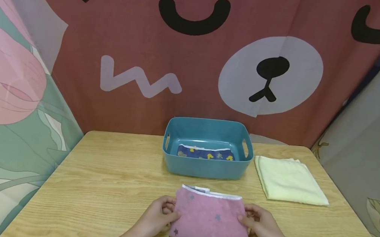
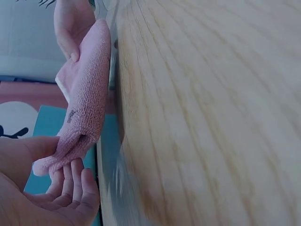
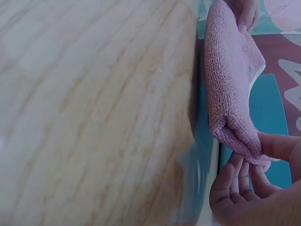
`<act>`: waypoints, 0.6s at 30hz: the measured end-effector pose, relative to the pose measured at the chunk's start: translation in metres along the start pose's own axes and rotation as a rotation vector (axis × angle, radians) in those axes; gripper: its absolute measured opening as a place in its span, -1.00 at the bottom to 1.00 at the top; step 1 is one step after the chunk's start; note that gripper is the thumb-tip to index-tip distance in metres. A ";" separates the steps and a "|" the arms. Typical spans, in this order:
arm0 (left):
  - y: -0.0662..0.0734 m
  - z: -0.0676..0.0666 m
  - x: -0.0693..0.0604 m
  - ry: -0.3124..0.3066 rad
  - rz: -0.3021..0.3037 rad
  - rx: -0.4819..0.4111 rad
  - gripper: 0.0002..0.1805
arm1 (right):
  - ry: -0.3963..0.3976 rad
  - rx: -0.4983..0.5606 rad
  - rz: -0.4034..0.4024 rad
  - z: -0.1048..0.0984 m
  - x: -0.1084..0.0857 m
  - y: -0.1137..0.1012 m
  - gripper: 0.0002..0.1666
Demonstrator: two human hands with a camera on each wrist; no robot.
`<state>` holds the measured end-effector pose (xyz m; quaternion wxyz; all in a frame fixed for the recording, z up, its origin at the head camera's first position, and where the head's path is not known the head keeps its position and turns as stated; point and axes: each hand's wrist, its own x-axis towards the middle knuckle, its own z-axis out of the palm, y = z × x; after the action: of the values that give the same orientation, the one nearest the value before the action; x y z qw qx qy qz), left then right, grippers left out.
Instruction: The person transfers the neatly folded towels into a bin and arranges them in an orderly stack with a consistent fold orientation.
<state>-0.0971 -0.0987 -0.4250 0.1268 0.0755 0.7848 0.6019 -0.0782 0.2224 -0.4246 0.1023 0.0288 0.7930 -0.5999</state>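
A folded pink towel (image 1: 211, 220) with small star prints and a white edge is held up near the front of the table. My left hand (image 1: 159, 215) pinches its left side between thumb and fingers. At the right side, my right hand (image 1: 262, 224) pinches it the same way. Both wrist views show the folded layers of the pink towel (image 2: 87, 89) from the ends, thumb on one face and fingers on the other. Behind it stands a blue-green basket (image 1: 206, 168) with a folded dark blue patterned towel (image 1: 204, 153) inside.
A folded pale yellow towel (image 1: 293, 182) lies on the wooden table (image 1: 110, 179) to the right of the basket. Behind the table hangs a curtain (image 1: 133, 34) with a bear print, and more printed cloth (image 1: 10, 80) hangs at the left side.
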 end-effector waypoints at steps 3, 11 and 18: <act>0.000 -0.001 0.000 0.000 0.006 -0.008 -0.60 | 0.008 -0.002 -0.010 0.000 0.000 -0.002 -0.42; 0.002 -0.004 0.000 -0.014 0.039 -0.007 -0.62 | 0.047 -0.008 -0.004 0.000 0.002 -0.007 -0.44; 0.006 -0.006 0.000 -0.021 0.057 -0.019 -0.59 | 0.105 -0.012 0.023 0.001 0.005 -0.013 -0.48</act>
<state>-0.0990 -0.1025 -0.4173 0.1188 0.1029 0.7752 0.6119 -0.0848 0.2174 -0.4137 0.0674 0.0688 0.8004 -0.5916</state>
